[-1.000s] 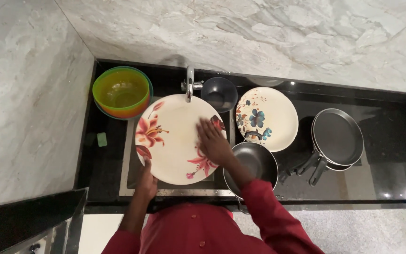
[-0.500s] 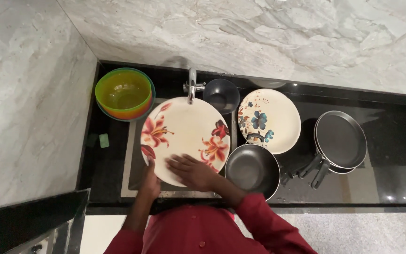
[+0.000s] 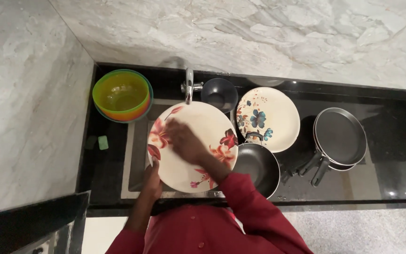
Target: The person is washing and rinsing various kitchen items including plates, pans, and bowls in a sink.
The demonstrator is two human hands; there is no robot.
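The left hand (image 3: 152, 181) grips the near-left rim of the red-flowered plate (image 3: 198, 141) over the sink (image 3: 135, 155). The right hand (image 3: 184, 141) lies flat on its face, blurred, so finger spread is unclear. One blue-flowered plate (image 3: 271, 117) stands right; two dark pans (image 3: 339, 138) farther right.

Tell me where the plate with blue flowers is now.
In the head view, the plate with blue flowers lies right of the sink, between the dark bowl and the stacked black pans, just above the dark pan.
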